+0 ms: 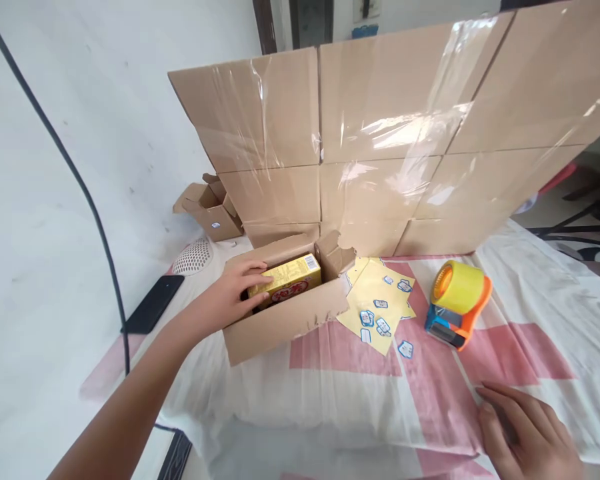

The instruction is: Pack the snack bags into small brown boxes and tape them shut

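Under left hand (235, 291), yellow box (293, 275) inside carton (285, 328), right hand (530, 430) well apart

bright diffuse light, white glare on taped cardboard (380, 133), softened detail, stretched edges

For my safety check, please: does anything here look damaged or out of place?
Yes: the nearer open brown cardboard box has ragged, torn-looking edges toward its right end. One small white blue-edged sticker lies on pink-and-white cloth, while others lie on yellow paper.
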Demonstrator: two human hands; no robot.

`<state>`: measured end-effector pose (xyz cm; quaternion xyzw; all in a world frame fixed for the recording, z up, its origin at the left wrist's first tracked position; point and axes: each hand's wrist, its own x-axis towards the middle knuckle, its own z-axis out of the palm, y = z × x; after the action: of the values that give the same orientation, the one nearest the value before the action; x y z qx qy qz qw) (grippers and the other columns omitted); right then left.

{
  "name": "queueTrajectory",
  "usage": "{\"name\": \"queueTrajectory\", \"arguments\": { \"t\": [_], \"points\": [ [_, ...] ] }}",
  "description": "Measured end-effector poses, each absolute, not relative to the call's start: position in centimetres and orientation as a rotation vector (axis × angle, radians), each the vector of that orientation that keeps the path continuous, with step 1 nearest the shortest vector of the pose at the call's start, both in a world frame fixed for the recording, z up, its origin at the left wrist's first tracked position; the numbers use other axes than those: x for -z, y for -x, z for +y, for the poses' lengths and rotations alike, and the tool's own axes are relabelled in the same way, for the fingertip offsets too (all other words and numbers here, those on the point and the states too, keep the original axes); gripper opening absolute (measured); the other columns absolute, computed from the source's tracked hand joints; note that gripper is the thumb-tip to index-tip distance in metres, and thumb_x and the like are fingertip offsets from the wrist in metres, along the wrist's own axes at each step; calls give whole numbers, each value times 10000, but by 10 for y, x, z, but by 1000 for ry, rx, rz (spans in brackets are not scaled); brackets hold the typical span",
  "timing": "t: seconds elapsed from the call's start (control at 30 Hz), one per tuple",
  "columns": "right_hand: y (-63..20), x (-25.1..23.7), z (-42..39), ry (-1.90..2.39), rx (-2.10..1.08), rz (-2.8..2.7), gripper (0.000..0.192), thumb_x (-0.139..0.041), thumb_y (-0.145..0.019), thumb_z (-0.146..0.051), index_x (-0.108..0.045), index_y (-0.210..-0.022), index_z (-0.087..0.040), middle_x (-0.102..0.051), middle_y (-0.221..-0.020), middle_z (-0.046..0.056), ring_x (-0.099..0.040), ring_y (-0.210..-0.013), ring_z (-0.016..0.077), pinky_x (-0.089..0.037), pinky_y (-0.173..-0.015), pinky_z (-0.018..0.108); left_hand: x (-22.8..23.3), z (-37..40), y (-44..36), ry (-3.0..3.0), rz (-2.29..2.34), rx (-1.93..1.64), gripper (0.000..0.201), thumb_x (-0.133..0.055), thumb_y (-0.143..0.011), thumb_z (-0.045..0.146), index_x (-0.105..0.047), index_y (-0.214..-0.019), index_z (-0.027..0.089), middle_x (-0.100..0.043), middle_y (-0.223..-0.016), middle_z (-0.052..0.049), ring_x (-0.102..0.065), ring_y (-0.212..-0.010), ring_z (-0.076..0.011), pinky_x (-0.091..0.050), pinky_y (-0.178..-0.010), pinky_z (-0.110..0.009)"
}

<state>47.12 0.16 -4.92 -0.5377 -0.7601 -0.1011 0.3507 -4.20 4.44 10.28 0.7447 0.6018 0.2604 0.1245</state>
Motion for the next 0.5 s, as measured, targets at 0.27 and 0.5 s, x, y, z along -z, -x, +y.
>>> {"name": "queueTrajectory", "arguments": {
  "t": [0.27,0.5],
  "points": [
    [-407,-22,37,1058,-286,-1998,192,-577,-926,-290,-706,-1069,-294,-709,-1135,72,-677,-1049,259,-527,-844,393,-81,-12,41,-1751,2255,-1234,572,-651,-879,525,-570,-1424,373,-503,-1505,-94,-488,-1394,-371,-451,-1114,-601],
    [-253,-68,168,833,-1706,-1445,689,-451,-929,-656,-321,-1557,-402,-476,-1578,12,-475,-1434,262,-440,-1129,535,-22,-32,45,-1651,1807,-1228,1288,-813,-668,677,-39,-1645,351,-146,-1714,-138,-215,-1554,-416,-329,-1217,-591]
  ]
}}
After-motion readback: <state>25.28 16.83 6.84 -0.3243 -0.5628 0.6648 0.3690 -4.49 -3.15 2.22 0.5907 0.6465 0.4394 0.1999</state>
